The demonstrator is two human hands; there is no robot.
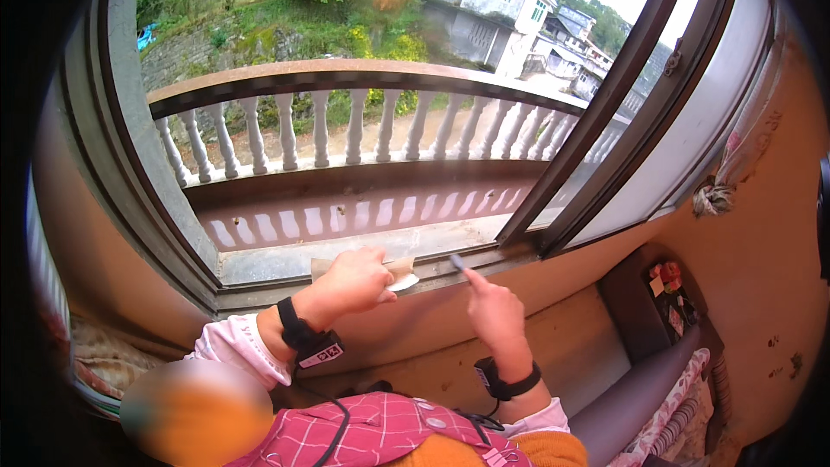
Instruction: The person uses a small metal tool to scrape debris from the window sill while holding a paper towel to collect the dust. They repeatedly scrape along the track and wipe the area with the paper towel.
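Note:
My left hand (355, 282) is at the sill of an open sliding window, closed on a piece of brown and white paper or card (403, 272) lying by the window track (431, 275). To its right, my right hand (496, 311) holds a small grey-tipped tool (458, 263), perhaps a brush, by its handle. The tool's tip is over or at the track; whether they touch is unclear. Both wrists wear black straps with small boxes.
Window sashes (600, 104) stand at the right. Outside is a balcony with a white balustrade (355, 126). A knotted curtain (713, 198) hangs at the right wall, above a dark stand (639, 298) bearing small items. Below it is a bed or seat edge with patterned cloth (668, 402).

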